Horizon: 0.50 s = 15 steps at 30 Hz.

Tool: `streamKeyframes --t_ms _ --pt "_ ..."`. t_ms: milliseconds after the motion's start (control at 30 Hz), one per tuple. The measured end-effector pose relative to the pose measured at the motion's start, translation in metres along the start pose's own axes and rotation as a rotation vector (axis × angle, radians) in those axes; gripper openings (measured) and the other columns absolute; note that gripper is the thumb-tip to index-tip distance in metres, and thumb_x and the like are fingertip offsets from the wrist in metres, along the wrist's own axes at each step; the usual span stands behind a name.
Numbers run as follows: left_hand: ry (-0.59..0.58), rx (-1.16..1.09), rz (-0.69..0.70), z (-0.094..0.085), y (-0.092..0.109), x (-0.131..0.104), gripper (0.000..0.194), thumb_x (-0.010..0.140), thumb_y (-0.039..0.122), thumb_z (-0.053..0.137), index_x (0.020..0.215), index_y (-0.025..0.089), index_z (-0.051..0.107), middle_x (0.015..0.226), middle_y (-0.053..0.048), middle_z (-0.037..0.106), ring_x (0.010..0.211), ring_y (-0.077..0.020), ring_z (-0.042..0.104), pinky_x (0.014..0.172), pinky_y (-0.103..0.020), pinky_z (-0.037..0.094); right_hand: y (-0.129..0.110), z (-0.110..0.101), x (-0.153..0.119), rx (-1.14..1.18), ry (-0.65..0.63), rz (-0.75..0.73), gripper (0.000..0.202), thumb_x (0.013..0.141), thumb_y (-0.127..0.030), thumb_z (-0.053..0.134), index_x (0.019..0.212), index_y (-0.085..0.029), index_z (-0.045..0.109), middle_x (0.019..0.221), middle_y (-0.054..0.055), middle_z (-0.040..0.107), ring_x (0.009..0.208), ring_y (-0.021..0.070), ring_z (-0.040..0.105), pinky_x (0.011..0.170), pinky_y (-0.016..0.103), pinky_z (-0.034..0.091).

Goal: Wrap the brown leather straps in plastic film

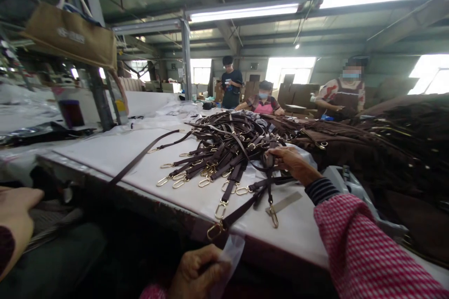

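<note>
Low at the front, below the table edge, my left hand (198, 268) is closed on a clear plastic bag (234, 252). My right hand (293, 162) reaches over the table with its fingers pinched on a coiled dark brown strap (268, 160). Beside it spreads a tangled pile of brown straps (224, 138), with gold-coloured metal snap hooks (205, 182) at their ends. One strap with a gold hook (214, 230) overhangs the front edge, just above my left hand. A flat, greyish strip (286, 203) lies near the right forearm.
Brown fabric pieces with zips (351, 149) are heaped on the right, beside a grey plastic object (351, 191). A co-worker's hand (17, 215) shows at the left edge. Several people stand or sit beyond the white table (115, 149). A tan bag (70, 32) hangs from a post.
</note>
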<state>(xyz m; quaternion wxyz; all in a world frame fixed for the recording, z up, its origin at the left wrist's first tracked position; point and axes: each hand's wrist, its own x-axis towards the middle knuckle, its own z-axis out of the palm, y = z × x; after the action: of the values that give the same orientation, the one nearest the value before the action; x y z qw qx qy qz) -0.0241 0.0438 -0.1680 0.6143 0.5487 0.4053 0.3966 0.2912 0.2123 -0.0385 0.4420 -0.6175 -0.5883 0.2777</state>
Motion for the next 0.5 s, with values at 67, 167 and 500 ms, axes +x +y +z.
streamKeyframes --t_ms 67,167,500 --pt "0.001 -0.019 0.006 0.004 0.002 0.001 0.045 0.078 0.058 0.079 0.071 0.014 0.073 0.063 0.002 0.048 0.062 -0.0118 0.036 0.056 -0.024 0.028 -0.017 -0.006 -0.015 0.129 -0.045 -0.026 0.031 0.092 -0.044 0.068 0.082 -0.015 0.075 0.075 0.006 0.073 0.054 0.0113 0.057 0.044 0.023 0.04" --pt "0.033 -0.021 0.059 0.01 0.006 0.001 0.038 0.082 0.049 0.079 0.07 0.014 0.072 0.063 0.002 0.051 0.061 -0.0113 0.04 0.057 -0.023 0.03 -0.049 -0.008 -0.045 0.291 -0.103 -0.075 0.028 0.08 -0.045 0.079 0.082 -0.017 0.077 0.077 0.006 0.074 0.054 0.0107 0.056 0.042 0.022 0.036" --pt "0.164 -0.063 0.137 0.013 0.0 -0.009 0.028 0.08 0.037 0.08 0.068 0.013 0.074 0.062 0.0 0.061 0.061 -0.0127 0.049 0.062 -0.024 0.04 -0.143 0.011 -0.124 0.519 -0.134 -0.403 0.017 0.094 -0.015 0.069 0.078 -0.013 0.074 0.065 0.0 0.062 0.051 0.0054 0.051 0.043 0.018 0.032"
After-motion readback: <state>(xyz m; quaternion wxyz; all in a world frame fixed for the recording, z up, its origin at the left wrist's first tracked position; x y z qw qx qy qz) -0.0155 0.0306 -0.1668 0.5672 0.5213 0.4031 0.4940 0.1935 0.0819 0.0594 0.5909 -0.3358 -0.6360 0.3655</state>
